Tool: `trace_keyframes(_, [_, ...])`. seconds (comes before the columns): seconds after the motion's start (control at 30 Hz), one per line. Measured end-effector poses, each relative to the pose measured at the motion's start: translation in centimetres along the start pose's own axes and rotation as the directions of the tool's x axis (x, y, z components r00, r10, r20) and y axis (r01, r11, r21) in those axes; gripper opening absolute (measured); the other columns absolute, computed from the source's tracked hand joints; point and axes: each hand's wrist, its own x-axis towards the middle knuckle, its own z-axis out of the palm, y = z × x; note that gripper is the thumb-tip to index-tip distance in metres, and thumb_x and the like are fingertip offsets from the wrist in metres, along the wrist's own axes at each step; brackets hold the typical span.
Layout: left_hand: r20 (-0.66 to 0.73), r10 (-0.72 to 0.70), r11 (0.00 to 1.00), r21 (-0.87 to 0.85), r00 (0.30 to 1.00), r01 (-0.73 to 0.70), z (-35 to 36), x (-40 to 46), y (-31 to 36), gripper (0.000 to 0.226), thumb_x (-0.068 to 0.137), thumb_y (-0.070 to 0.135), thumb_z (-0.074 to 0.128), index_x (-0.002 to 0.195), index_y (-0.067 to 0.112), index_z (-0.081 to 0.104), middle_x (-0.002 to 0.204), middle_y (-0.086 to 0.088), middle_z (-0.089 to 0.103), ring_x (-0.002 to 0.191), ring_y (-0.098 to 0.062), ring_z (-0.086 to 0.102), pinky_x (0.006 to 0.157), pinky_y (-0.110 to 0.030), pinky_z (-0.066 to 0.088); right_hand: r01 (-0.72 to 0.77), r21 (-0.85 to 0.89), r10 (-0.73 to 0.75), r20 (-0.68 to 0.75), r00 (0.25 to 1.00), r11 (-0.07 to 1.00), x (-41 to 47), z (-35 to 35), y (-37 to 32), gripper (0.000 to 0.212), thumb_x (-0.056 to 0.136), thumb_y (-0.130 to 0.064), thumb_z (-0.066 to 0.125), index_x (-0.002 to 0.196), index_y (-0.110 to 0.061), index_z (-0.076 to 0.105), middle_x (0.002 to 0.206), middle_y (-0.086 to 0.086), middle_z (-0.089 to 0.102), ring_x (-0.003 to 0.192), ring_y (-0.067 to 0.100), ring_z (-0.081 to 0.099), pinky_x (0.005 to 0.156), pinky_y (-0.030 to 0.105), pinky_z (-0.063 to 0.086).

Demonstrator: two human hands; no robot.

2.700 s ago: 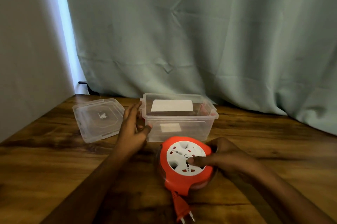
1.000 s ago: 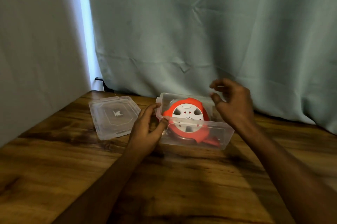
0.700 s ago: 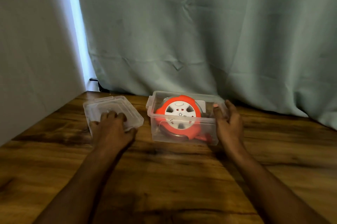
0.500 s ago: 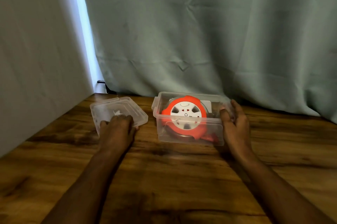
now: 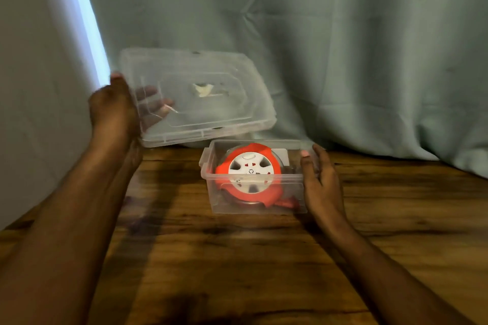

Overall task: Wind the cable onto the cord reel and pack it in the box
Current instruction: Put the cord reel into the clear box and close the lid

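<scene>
Dark wooden surface (image 5: 237,258) fills the lower frame. Right of centre, the right hand (image 5: 320,182) lies flat and unclenched against the clear plastic box (image 5: 295,192), where the orange-and-white round cord reel (image 5: 249,175) sits tilted inside. Upper left, the left hand (image 5: 116,110) grips the clear plastic lid (image 5: 200,97) aloft before the green curtain (image 5: 343,47).

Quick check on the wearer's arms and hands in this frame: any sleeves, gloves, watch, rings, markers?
Both are bare. The left hand and right hand wear no gloves, and no rings are visible. Both forearms are uncovered right to the bottom frame edge: no sleeves, cuffs, watch, bands or tracking markers in view. The image is slightly blurred, so very small items cannot be ruled out.
</scene>
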Motion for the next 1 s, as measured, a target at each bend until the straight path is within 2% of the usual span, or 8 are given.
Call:
trace_keyframes(0.1, [0.099,-0.288,0.957,0.054,0.953,0.284,1.7,0.9,-2.9,0.045,0.111,0.035,0.034,0.129,-0.002,0.055,0.101,-0.013,0.07,0.059,-0.021,0.074,0.048,-0.028,0.058,0.012,0.075,-0.01,-0.024,1.0,0.997,-0.4,0.0,-0.2,0.087,0.087,-0.089,0.022,0.159,-0.041,0.035,0.164,-0.001,0.043,0.145,0.024,0.048,0.114,0.055,0.047])
trace_keyframes(0.2, [0.067,-0.351,0.912,0.25,0.934,0.325,2.7,0.3,-6.4,0.038,0.109,0.03,0.042,0.098,0.001,0.066,0.1,-0.02,0.07,0.067,-0.026,0.07,0.047,-0.031,0.058,0.023,0.146,-0.017,-0.046,0.999,0.989,-0.6,0.0,-0.5,0.078,0.094,-0.078,0.022,0.161,-0.039,0.032,0.165,-0.002,0.041,0.147,0.022,0.046,0.117,0.052,0.045])
trace_keyframes(0.37, [0.083,-0.12,0.705,0.709,0.989,0.026,2.1,-0.2,-9.2,0.046,0.104,0.04,0.049,0.091,0.002,0.071,0.095,-0.02,0.073,0.088,-0.038,0.07,0.08,-0.044,0.056,0.065,0.137,-0.064,-0.013,0.998,0.988,-0.6,-0.2,-0.3,0.073,0.091,-0.081,0.035,0.151,-0.041,0.046,0.148,-0.005,0.059,0.127,0.019,0.063,0.098,0.053,0.06])
trace_keyframes(0.5, [0.189,-0.277,0.621,0.784,0.942,0.025,2.8,-1.4,-10.2,0.044,0.104,0.039,0.052,0.133,0.005,0.058,0.129,-0.015,0.063,0.099,-0.024,0.058,0.079,-0.034,0.046,0.025,0.112,-0.023,-0.02,1.0,0.993,-0.3,-0.2,-0.3,0.073,0.09,-0.08,0.04,0.143,-0.033,0.057,0.137,-0.003,0.065,0.114,0.017,0.068,0.089,0.049,0.063])
trace_keyframes(0.67, [0.343,-0.37,0.621,0.782,0.863,-0.044,3.9,-1.3,-10.6,0.044,0.104,0.03,0.056,0.145,0.016,0.051,0.133,-0.006,0.061,0.094,-0.018,0.064,0.072,-0.028,0.051,-0.011,0.126,0.02,-0.075,0.997,0.992,0.7,-1.0,0.2,0.032,0.106,-0.028,0.056,0.137,-0.019,0.065,0.122,0.0,0.072,0.101,0.016,0.072,0.078,0.039,0.065])
trace_keyframes(0.73, [0.395,-0.375,0.46,0.865,0.838,-0.202,4.3,-0.6,-10.8,0.054,0.106,0.035,0.05,0.155,0.019,0.037,0.156,-0.008,0.044,0.131,-0.029,0.053,0.1,-0.039,0.049,-0.036,0.147,0.048,-0.078,0.996,0.988,1.1,-1.4,0.4,0.029,0.105,-0.019,0.058,0.132,-0.017,0.067,0.118,0.0,0.071,0.096,0.01,0.07,0.07,0.028,0.061])
trace_keyframes(0.83, [0.554,-0.37,0.045,0.812,0.746,-0.581,5.2,0.0,-11.0,0.056,0.11,0.038,0.033,0.162,0.027,0.017,0.172,-0.001,0.003,0.158,-0.023,0.003,0.128,-0.045,0.006,-0.033,0.124,0.043,-0.079,0.996,0.992,1.4,-1.5,0.4,0.024,0.104,-0.017,0.059,0.126,-0.018,0.069,0.114,0.0,0.072,0.093,0.007,0.069,0.069,0.027,0.059])
trace_keyframes(1.0, [0.61,-0.584,0.034,0.678,0.536,-0.734,6.6,-0.2,-10.3,0.057,0.109,0.05,0.023,0.163,0.034,0.01,0.171,0.008,-0.001,0.158,-0.012,-0.001,0.128,-0.035,0.001,-0.022,0.058,0.027,-0.086,0.996,0.998,1.5,-1.2,0.5,0.021,0.096,-0.03,0.06,0.108,-0.022,0.075,0.103,-0.003,0.077,0.093,0.017,0.073,0.077,0.043,0.064])
